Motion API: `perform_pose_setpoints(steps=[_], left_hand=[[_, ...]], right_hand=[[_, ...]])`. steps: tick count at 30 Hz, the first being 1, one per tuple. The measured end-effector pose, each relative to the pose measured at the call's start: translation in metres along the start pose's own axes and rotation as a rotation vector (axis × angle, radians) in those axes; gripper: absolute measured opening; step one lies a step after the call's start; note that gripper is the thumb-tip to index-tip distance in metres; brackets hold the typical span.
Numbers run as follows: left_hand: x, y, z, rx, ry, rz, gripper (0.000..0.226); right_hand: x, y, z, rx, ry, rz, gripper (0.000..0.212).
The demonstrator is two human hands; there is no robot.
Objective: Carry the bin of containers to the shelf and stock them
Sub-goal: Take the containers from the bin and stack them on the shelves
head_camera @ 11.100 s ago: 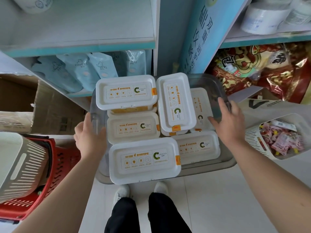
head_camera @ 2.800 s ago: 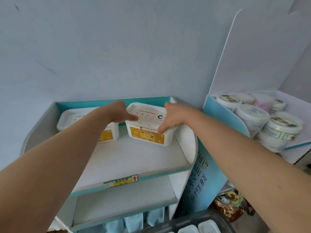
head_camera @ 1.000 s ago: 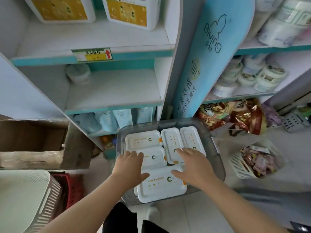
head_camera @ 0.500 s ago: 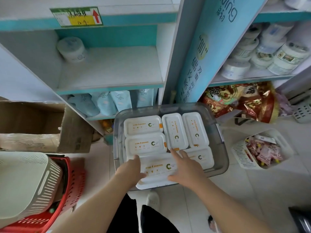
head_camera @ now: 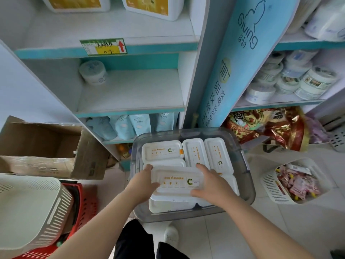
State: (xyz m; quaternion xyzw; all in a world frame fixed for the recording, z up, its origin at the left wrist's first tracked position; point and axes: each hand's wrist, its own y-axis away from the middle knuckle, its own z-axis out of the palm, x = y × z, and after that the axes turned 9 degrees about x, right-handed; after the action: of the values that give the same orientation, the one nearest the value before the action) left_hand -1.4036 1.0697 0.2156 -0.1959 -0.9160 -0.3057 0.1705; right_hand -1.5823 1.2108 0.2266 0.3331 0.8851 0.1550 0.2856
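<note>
We saw a blue Giving panel (head_camera: 240,58) standing tall. Just right of it sat round white tubs (head_camera: 291,81). Below its foot to the right lay red snack bags (head_camera: 270,128), and farther right a white slotted basket (head_camera: 272,186) of pink sweets. Far to its left lay an open cardboard box (head_camera: 46,144) and a red basket (head_camera: 85,202).

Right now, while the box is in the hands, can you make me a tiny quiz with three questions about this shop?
1. True or false: the left hand and the right hand hold the same white container.
2. On the middle shelf stands: A) a round tub B) a bottle C) a book.
3. Fill in: the red arrow on the shelf label points ___.

Key: 1 true; 2 A; 3 up.
</note>
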Motion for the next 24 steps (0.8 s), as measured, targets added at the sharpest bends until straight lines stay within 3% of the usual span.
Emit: perform_pose_setpoints(steps=[13,20,24], left_hand=[[0.062,0.046,-0.178,0.408,0.064,0.165,0.046],[0.086,0.087,-0.293,0.610,0.315,0.257,0.038],[0.091,0.088,-0.351,0.724,0.344,0.304,0.040]], right_hand=[[-0.121,0.023,-0.164,0.321,-0.026,-0.327,0.073],[-0.202,0.037,-0.255,0.439,-0.143,-0.458,0.087],[-0.252,0.032,-0.291,0.524,-0.186,-0.503,0.089]])
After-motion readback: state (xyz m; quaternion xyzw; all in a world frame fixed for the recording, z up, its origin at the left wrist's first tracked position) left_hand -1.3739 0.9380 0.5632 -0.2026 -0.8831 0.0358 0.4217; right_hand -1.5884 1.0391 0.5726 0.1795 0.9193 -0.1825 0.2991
